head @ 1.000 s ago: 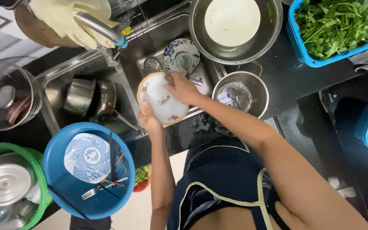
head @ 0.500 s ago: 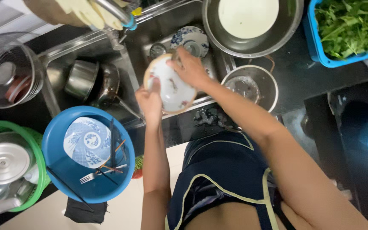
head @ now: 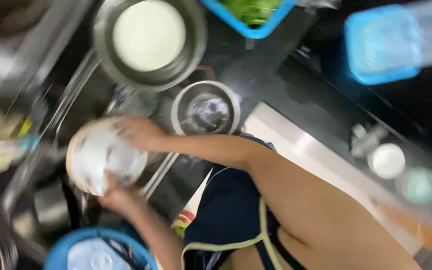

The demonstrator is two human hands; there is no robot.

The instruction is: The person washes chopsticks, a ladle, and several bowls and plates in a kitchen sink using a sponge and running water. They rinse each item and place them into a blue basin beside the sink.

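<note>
Both hands were clamped on the white plate point(head: 105, 155): left hand point(head: 116, 195) at its lower rim, right hand point(head: 141, 132) on its upper edge, over the sink point(head: 51, 125).

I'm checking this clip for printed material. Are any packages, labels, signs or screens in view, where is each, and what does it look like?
No label, sign or screen shows in this blurred view.
Blue-lidded box: upper right on the dark counter, rectangular, closed; the nearest thing to a package, and no label shows on it.
Blue basket: top edge, holding green leaves.
</note>
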